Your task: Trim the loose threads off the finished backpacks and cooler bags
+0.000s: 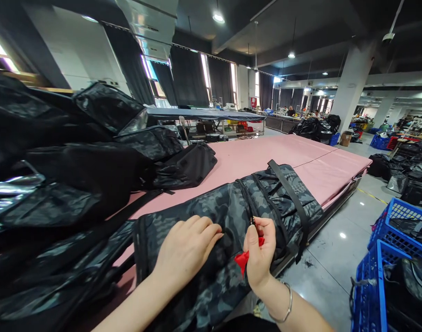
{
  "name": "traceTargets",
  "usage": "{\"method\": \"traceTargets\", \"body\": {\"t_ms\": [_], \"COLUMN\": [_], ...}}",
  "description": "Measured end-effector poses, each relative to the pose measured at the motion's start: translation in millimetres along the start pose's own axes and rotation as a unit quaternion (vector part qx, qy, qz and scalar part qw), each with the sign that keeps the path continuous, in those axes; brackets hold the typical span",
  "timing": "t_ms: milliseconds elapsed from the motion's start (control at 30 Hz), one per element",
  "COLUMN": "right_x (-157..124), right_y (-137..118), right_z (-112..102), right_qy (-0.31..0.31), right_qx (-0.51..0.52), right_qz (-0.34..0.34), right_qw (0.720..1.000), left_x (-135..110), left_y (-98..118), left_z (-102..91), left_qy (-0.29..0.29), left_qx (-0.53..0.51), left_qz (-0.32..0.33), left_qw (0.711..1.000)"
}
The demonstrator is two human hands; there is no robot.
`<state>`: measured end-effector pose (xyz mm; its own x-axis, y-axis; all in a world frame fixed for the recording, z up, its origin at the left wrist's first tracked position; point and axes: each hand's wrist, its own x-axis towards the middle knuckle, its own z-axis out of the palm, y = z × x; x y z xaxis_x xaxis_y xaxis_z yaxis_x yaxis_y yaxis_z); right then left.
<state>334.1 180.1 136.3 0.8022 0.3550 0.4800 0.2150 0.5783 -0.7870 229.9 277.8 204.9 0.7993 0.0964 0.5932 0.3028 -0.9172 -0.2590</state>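
A long dark camouflage bag (276,193) with black straps lies across the near edge of a pink table (252,154). My left hand (186,246) rests palm down on the bag's fabric beside its zipper line. My right hand (261,253) pinches the zipper pull (252,221) between thumb and fingers and also holds a small red tool (243,259) in the palm. A bracelet circles my right wrist.
A heap of black and camouflage bags (76,161) is piled on the table's left side. Blue plastic crates (394,249) holding more bags stand on the grey floor at right. A white pillar (351,87) and far worktables with people are in the background.
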Motion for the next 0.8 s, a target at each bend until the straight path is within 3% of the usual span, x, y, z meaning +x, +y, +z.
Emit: {"method": "traceTargets", "body": {"t_ms": [167, 300, 433, 533, 633, 800], "right_x": [0.6, 0.6, -2.3, -5.0, -6.8, -9.3], "right_y": [-5.7, -12.7, -19.3, -20.8, -20.1, -17.6], "right_z": [0.8, -1.2, -7.5, -13.5, -17.6, -18.2], "right_qy": [0.016, -0.009, -0.084, -0.079, -0.064, -0.058], "right_qx": [0.001, -0.019, -0.070, -0.130, -0.165, -0.171], "right_qz": [0.001, -0.015, -0.044, -0.095, -0.124, -0.138], "right_qw": [1.000, 1.000, 0.993, 0.984, 0.976, 0.974], "left_x": [3.4, -1.6, -7.4, -8.4, -7.8, -10.2], "left_y": [9.9, 1.6, -9.0, -10.6, -9.0, -8.3], "left_z": [4.9, 5.3, 0.9, -3.5, -8.7, -9.3], "left_qy": [-0.045, -0.025, 0.003, 0.023, 0.020, -0.056], "left_qx": [0.057, -0.119, -0.263, -0.310, -0.351, -0.380], "left_qz": [-0.002, -0.079, -0.218, -0.270, -0.260, -0.150], "left_qw": [0.997, 0.989, 0.940, 0.911, 0.899, 0.911]}}
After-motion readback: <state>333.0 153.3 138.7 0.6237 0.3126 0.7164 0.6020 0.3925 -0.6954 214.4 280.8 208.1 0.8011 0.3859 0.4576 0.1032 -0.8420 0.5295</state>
